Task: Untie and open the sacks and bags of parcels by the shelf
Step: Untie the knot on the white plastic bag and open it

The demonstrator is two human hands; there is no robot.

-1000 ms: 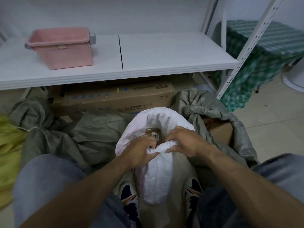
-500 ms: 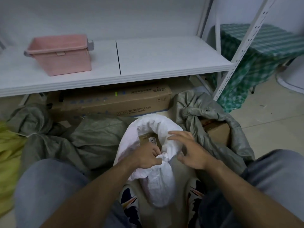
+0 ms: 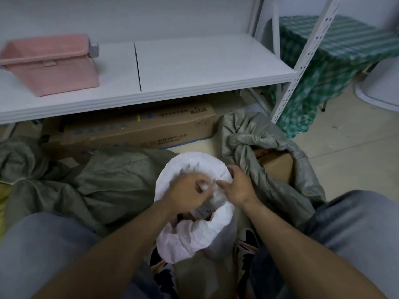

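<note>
Head view: you are seemingly working midway, your left hand [image 3: 185, 192] and right hand [image 3: 237, 186] close together, pinching the bunched neck of the bag [image 3: 194, 236] beneath them, while the open sack [image 3: 241, 134] is lying to their right and the tied sack [image 3: 23, 156] to their left is waiting.

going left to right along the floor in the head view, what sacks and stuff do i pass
knotted grey sack → slumped grey sack → white bag → open grey sack → green checked cloth
</note>
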